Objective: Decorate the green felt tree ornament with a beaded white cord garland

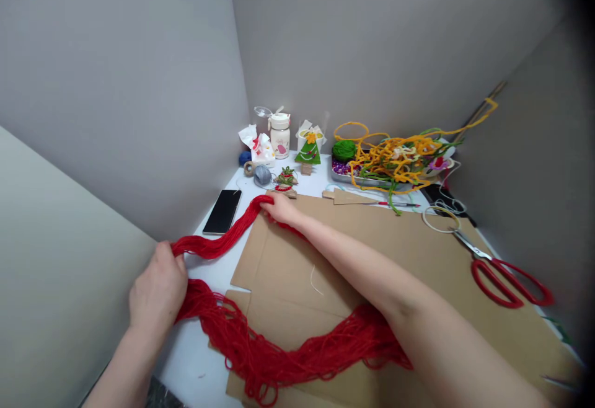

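A large loop of red yarn [297, 358], a loose skein of many strands, stretches between both hands. On the left, my left hand [158, 284] is closed around the skein beside the table's left edge. Farther off, my right hand [281, 209] grips the upper stretch of the strands over the far left corner of the cardboard sheet [372, 240]. The lower part of the skein sags across the cardboard and passes beneath my right forearm, which hides some of it.
Red-handled scissors [493, 265] lie on the right of the cardboard, near a ring [439, 219]. A black phone [222, 212] rests at left. Along the back stand a white bottle [279, 135], a felt tree [308, 150], a grey yarn ball [263, 175] and a tray [344, 178] heaped with yellow yarn [395, 157].
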### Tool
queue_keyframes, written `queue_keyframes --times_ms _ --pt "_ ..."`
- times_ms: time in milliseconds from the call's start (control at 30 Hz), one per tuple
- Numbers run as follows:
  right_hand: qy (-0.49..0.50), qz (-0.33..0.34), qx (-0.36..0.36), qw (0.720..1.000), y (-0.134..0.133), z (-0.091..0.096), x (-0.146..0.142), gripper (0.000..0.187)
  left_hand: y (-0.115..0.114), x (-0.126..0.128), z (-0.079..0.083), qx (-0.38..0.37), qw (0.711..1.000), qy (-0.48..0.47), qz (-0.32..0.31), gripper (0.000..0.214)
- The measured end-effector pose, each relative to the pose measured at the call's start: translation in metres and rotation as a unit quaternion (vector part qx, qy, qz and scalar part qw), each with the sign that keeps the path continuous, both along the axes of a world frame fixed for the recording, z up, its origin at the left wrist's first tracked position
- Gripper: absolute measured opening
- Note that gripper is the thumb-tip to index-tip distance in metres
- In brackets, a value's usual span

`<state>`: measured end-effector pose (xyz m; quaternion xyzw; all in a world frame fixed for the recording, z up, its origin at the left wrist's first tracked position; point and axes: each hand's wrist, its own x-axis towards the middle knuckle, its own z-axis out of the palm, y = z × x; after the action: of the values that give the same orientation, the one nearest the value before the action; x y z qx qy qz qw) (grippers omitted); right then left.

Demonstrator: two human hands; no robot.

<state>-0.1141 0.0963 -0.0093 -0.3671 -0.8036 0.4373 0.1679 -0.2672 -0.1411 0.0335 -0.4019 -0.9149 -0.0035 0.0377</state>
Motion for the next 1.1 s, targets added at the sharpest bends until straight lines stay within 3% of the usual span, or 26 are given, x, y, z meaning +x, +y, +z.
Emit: queue_keyframes --times_ms 133,267,400,467,533,600,667,767,933,1000,1100 --pt "-0.033 0.008 0.127 0.991 -0.011 -0.003 -0.005 0.014 -0.002 0.007 -0.010 -0.023 0.991 0.027 -0.131 0.045" --pt "-0.051 0.067 0.186 0.979 -0.021 0.007 0.009 0.039 0.000 0.023 -0.001 0.017 0.969 0.085 -0.229 0.058" --pt "-0.064 0.112 0.240 0.962 -0.029 0.035 0.058 0.080 0.008 0.055 0.016 0.026 0.936 0.036 -0.348 0.053" --pt "-0.092 0.106 0.260 0.955 -0.035 0.050 0.098 0.078 0.018 0.072 0.022 0.003 0.915 0.002 -0.403 0.046" --pt "-0.144 0.077 0.247 0.955 -0.044 0.059 0.144 0.070 0.032 0.085 0.024 -0.023 0.896 -0.019 -0.443 0.040" --pt "-0.213 0.035 0.213 0.953 -0.058 0.059 0.187 0.073 0.050 0.091 0.024 -0.039 0.882 -0.029 -0.468 0.036" --pt "-0.259 -0.023 0.186 0.948 -0.076 0.051 0.222 0.078 0.070 0.092 0.021 -0.045 0.875 -0.030 -0.481 0.032" --pt "-0.271 -0.113 0.150 0.944 -0.106 0.031 0.250 0.074 0.092 0.093 0.014 -0.050 0.869 -0.031 -0.490 0.028" --pt "-0.273 -0.187 0.045 0.943 -0.130 0.015 0.282 0.020 0.102 0.105 0.002 -0.063 0.858 -0.044 -0.507 0.022" --pt "-0.320 -0.237 0.065 0.915 -0.127 0.014 0.312 0.015 0.102 0.111 -0.003 -0.060 0.858 -0.043 -0.508 0.023" --pt "-0.401 -0.334 0.142 0.841 -0.120 0.012 0.372 0.016 0.103 0.119 -0.009 -0.044 0.857 -0.050 -0.511 0.029"
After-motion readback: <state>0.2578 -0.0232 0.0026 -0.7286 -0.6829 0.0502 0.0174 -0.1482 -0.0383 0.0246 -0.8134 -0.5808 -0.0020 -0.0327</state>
